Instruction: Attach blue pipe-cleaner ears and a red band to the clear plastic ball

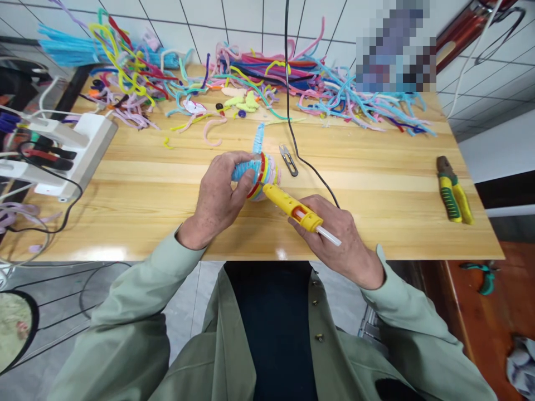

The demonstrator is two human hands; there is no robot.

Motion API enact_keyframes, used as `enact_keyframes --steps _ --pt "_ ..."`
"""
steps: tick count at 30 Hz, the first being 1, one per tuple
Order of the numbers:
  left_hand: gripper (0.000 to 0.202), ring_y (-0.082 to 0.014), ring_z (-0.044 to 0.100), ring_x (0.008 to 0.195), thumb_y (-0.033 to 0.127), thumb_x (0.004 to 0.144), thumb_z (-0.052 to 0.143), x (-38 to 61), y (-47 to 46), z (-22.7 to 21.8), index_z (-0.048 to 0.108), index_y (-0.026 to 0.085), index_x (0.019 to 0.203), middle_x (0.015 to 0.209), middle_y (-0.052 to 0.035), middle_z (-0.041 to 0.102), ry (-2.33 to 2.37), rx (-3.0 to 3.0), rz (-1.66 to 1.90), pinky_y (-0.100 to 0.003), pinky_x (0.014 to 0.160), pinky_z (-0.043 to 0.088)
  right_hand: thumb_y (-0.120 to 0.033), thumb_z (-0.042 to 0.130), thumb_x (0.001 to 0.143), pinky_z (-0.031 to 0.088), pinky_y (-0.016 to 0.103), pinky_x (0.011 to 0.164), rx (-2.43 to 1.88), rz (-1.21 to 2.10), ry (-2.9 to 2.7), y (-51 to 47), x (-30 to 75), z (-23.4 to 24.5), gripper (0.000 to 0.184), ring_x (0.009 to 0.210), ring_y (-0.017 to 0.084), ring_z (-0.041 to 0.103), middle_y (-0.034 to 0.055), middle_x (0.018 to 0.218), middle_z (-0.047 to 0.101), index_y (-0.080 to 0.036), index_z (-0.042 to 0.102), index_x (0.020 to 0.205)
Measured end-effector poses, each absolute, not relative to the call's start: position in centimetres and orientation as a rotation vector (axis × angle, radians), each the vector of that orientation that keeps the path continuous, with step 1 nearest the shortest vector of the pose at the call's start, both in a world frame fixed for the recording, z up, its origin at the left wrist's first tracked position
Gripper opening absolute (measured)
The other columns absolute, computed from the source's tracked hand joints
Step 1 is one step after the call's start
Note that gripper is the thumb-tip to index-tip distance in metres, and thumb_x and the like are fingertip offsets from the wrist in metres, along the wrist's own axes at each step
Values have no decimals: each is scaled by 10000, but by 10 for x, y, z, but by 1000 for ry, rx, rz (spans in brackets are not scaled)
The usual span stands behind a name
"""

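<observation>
My left hand (219,197) is closed around a small coiled pipe-cleaner piece (262,174) with blue, red, yellow and pink bands; a light blue stem sticks up from it. My right hand (340,239) grips a yellow hot glue gun (290,207) with a white glue stick at its back end. The gun's nozzle touches the lower side of the coiled piece. Both hands are over the middle of the wooden table (376,184).
Heaps of coloured pipe cleaners (334,92) cover the table's far side. Small thread snips (288,159) lie just beyond the coiled piece. Green-and-yellow pliers (453,192) rest at the right. A black cord (292,122) crosses the table. A white power strip (71,145) sits at the left edge.
</observation>
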State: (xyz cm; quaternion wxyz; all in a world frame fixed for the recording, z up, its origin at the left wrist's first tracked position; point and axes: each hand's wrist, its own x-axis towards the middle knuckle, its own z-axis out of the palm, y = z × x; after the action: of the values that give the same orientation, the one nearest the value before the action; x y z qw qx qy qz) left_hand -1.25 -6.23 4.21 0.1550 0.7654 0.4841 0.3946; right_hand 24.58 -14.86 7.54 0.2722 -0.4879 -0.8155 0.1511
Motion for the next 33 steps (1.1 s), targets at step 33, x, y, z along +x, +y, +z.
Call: enact_keyframes --steps 33 --pt "264 -271 746 1265 389 1118 581 -12 -62 42 661 266 1337 1350 -95 805 1371 2199 1135 -459 1146 600 -247 540 1127 535 361 731 -1263 533 -2293 -149 244 76 74 882 229 712 87 1027 754 -236 612 1116"
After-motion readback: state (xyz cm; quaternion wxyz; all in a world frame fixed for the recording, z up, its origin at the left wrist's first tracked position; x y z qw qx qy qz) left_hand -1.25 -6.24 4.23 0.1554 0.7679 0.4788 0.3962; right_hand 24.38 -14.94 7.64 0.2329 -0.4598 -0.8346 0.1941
